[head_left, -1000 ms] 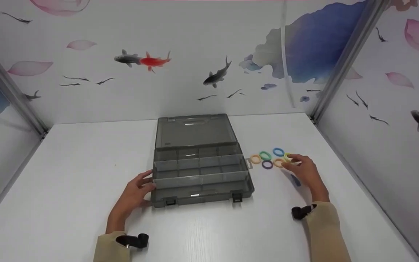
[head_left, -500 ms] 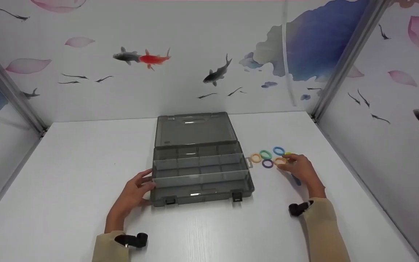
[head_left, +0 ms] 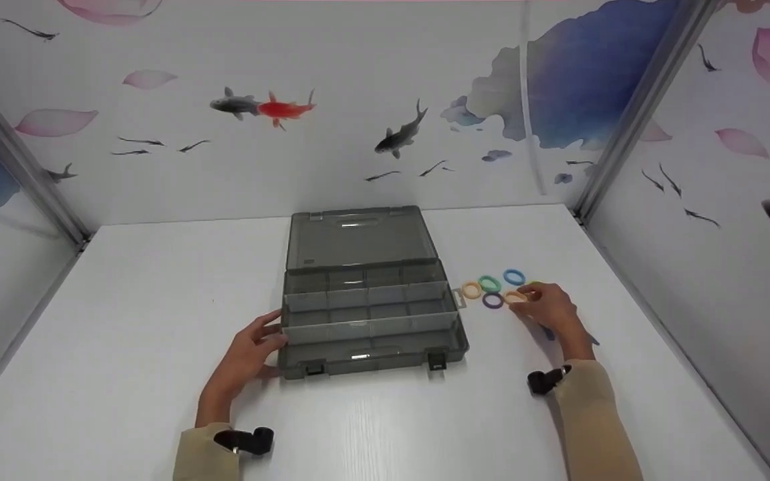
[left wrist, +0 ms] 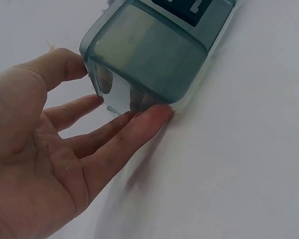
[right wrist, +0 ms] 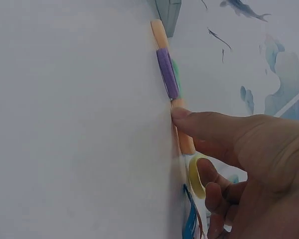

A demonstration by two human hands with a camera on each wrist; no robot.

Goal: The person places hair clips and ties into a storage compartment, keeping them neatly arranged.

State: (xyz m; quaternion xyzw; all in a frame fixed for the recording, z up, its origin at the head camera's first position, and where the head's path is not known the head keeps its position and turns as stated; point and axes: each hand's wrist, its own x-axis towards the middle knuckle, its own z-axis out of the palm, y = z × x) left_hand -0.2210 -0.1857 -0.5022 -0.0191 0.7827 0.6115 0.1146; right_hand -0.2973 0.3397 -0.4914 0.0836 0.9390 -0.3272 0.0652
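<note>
A grey see-through compartment box [head_left: 371,351] lies with its lid [head_left: 361,237] folded back. My left hand [head_left: 244,354] rests against the box's left end, fingers fairly straight; in the left wrist view the thumb touches one edge and the fingertips [left wrist: 157,113] lie along the end wall. To the right of the box, my right hand [head_left: 549,310] pinches an orange hair tie [right wrist: 187,144] between thumb and index finger, at table height. The other fingers are curled beside a yellow hair tie [right wrist: 194,177], which my hand mostly covers in the head view.
Several loose ties lie near the right hand: blue [head_left: 514,276], green [head_left: 490,284], purple [head_left: 492,300] and another orange hair tie [head_left: 471,290]. A blue item [right wrist: 189,219] lies behind the hand. Painted panels [head_left: 331,53] close in the white table [head_left: 158,287].
My right hand has shifted slightly left, from over the yellow hair tie to the orange one, and its thumb and index finger have closed on it. The left hand and box stay put.
</note>
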